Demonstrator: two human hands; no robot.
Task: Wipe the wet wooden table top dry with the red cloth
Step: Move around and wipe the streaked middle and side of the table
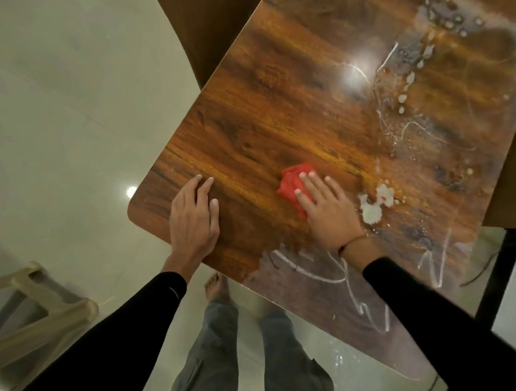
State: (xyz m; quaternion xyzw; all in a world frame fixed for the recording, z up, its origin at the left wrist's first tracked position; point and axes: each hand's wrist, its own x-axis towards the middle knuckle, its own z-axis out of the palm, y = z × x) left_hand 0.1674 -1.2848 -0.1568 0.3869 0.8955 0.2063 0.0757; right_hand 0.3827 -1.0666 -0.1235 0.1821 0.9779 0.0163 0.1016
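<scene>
Fingers of the right hand lie straight and slightly apart, pressing the red cloth flat on the wooden bench. Left hand rests flat near the bench corner, fingers extended. Water streaks cover the bench right of the cloth.

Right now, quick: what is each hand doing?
Left hand: open, fingers flat on the table top, holding nothing.
Right hand: open, straight fingers pressing the red cloth onto the wood.
</scene>
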